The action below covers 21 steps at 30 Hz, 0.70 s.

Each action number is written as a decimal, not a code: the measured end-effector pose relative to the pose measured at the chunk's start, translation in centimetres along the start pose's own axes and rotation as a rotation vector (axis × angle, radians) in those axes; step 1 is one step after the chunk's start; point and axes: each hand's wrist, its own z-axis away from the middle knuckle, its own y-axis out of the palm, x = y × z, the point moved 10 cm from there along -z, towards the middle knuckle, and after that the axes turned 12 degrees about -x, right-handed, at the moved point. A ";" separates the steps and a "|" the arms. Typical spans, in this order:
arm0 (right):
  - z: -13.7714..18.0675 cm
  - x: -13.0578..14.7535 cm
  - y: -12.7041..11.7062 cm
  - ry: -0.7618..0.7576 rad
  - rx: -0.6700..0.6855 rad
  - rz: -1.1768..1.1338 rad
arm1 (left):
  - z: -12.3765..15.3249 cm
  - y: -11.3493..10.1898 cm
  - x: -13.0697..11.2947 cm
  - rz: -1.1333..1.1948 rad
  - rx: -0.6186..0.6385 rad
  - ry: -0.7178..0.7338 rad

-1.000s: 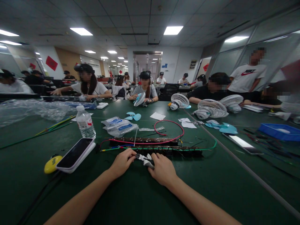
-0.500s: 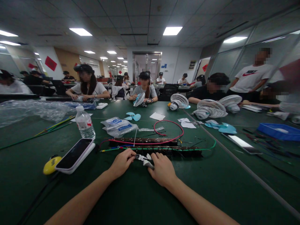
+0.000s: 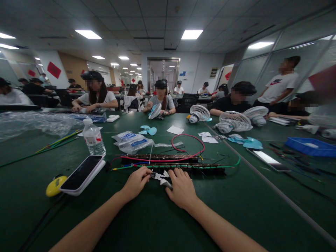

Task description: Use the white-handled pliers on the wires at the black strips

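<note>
My right hand is wrapped round the light grey handles of a pair of pliers, whose jaws point left. Close to the jaw tips, the fingers of my left hand are pinched together; what lies between them is too small to make out. Just beyond both hands lie two long dark metal-topped strips, side by side. A red cable and a green wire run along them. One white cable tie stands up from the strips near my left hand.
To the left are a phone, a yellow round object and a water bottle. Plastic bags lie behind the strips. White fan heads, a phone and a blue tray are to the right. Several people sit across the table.
The view has shifted very slightly. My hands and the pliers keep nearly the same pose. Across the table, one person's hand has moved away from the fan.
</note>
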 end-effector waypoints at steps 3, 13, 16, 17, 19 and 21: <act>0.0 0.0 0.0 0.006 0.003 -0.004 | 0.0 0.1 0.1 -0.002 0.000 -0.006; 0.2 -0.1 0.4 0.012 0.028 -0.031 | 0.0 0.2 0.4 -0.010 -0.005 -0.008; 0.3 -0.2 0.6 0.029 0.058 -0.046 | 0.0 0.2 0.2 -0.021 0.005 0.004; 0.3 -0.2 0.7 0.036 0.069 -0.052 | 0.0 0.2 0.2 -0.024 0.007 0.004; 0.3 -0.3 0.9 0.047 0.089 -0.060 | 0.0 0.3 0.3 -0.030 0.009 0.001; 0.4 -0.3 0.9 0.054 0.097 -0.064 | 0.0 0.3 0.3 -0.030 0.008 -0.002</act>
